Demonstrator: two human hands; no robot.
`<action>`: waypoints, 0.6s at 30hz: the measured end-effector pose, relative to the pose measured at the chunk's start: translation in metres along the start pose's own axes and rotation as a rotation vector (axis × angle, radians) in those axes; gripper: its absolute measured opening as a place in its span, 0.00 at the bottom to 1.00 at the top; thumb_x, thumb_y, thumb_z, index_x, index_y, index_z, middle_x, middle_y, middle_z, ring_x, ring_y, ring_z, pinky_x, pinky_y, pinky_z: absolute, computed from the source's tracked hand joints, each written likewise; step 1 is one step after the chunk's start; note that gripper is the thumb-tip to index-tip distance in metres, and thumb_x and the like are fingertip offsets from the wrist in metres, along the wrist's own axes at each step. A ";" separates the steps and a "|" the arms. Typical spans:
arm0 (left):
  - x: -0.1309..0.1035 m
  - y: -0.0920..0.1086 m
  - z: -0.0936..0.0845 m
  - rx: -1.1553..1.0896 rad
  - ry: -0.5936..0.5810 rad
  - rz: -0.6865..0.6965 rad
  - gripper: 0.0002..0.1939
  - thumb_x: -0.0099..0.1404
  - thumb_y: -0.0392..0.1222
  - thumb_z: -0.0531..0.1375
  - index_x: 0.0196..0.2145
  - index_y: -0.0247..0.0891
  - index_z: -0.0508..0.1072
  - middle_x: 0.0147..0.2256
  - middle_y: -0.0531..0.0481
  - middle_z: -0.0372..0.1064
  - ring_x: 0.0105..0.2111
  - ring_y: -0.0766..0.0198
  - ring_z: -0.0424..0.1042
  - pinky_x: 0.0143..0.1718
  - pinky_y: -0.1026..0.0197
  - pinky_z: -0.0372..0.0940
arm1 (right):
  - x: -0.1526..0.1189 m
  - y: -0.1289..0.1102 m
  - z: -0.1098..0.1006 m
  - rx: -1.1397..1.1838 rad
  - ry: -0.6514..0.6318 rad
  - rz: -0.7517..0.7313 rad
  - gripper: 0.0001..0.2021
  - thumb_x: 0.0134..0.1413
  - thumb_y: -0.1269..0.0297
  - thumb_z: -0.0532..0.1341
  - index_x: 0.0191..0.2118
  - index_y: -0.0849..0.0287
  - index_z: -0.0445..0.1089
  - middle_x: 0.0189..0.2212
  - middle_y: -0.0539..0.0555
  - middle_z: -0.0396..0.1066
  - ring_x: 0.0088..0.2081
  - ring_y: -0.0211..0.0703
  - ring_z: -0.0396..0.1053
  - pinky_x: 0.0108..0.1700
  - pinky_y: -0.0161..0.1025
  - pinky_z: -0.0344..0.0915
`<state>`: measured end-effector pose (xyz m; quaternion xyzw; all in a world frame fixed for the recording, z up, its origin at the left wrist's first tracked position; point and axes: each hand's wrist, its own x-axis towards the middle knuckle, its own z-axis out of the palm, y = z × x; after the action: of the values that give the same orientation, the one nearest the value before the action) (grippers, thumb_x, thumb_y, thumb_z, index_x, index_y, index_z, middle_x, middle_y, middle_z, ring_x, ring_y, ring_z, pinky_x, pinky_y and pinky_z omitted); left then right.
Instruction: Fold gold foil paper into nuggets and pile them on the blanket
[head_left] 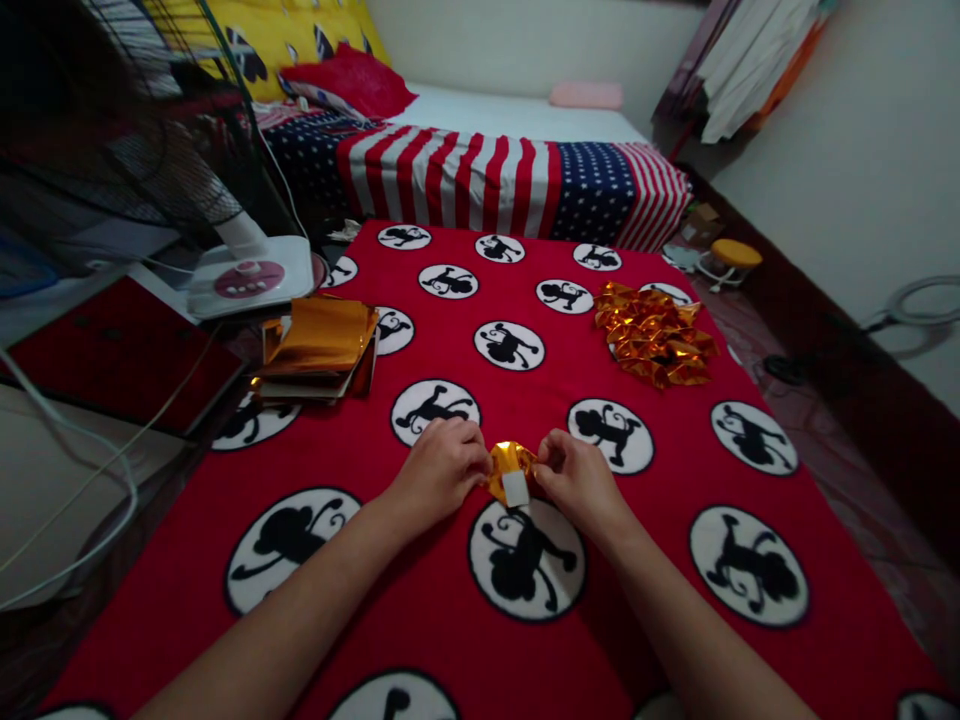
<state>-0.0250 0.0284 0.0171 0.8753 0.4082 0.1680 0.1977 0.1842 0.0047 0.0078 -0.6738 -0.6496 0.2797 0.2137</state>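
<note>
A small gold foil piece (511,462) with a white patch on its near side is held low over the red cloth, between both hands. My left hand (444,462) pinches its left end with closed fingers. On the other side, my right hand (576,474) has thumb and fingers pressed together on its right end. A stack of gold foil sheets (322,335) lies at the left edge of the cloth. Several twisted shiny foil pieces (656,335) form a pile at the right.
The red cloth (510,405) with monkey circles covers the surface. A white fan base (251,278) and cables stand at the left. Behind is a bed (450,175) with pillows. An orange-topped stool (735,253) stands on the floor at the right.
</note>
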 end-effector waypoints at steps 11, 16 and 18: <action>-0.013 0.007 0.011 0.113 -0.039 0.229 0.10 0.69 0.37 0.54 0.35 0.35 0.75 0.36 0.48 0.71 0.37 0.61 0.67 0.39 0.58 0.61 | -0.041 0.004 0.006 0.072 -0.016 -0.002 0.02 0.52 0.67 0.61 0.32 0.56 0.71 0.26 0.50 0.71 0.28 0.41 0.68 0.30 0.36 0.61; -0.033 0.018 0.012 0.089 -0.034 0.216 0.12 0.67 0.34 0.54 0.45 0.32 0.72 0.46 0.41 0.70 0.46 0.56 0.67 0.47 0.53 0.63 | -0.044 0.009 -0.007 -0.105 0.025 -0.288 0.06 0.52 0.72 0.63 0.37 0.56 0.73 0.35 0.53 0.68 0.38 0.45 0.67 0.38 0.40 0.64; -0.036 0.020 0.011 0.078 -0.027 0.210 0.13 0.65 0.33 0.54 0.47 0.32 0.72 0.47 0.40 0.69 0.47 0.55 0.67 0.49 0.51 0.63 | -0.042 0.013 -0.011 -0.097 0.016 -0.417 0.09 0.51 0.75 0.63 0.39 0.56 0.73 0.38 0.54 0.68 0.42 0.46 0.65 0.42 0.40 0.64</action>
<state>-0.0292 -0.0133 0.0124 0.9224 0.3177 0.1602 0.1503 0.2013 -0.0368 0.0119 -0.5366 -0.7860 0.1924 0.2392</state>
